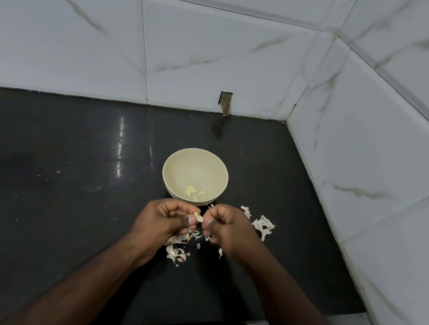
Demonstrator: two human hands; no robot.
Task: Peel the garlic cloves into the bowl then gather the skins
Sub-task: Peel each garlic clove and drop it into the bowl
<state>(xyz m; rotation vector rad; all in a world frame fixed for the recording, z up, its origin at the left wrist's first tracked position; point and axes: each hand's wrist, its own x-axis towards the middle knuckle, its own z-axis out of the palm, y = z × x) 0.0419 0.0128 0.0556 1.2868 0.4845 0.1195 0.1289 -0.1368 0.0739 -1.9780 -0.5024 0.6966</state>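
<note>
I find both grips narrow and brought together: the left hand (167,218) pinches a small pale garlic clove (198,217) while the right hand (225,228) pinches at its tip, apparently to strip the skin. Just beyond them stands the smooth, round cream bowl (176,161) with a few glossy peeled cloves (193,192), placed close for dropping. Thin papery skins (263,225) lie scattered under and right of the grips on the glossy black surface (60,193), not yet gathered.

Glossy black stone counter (60,193); glossy marble-look tiles (226,51); matt cream bowl (179,165); papery garlic skins (263,225).
</note>
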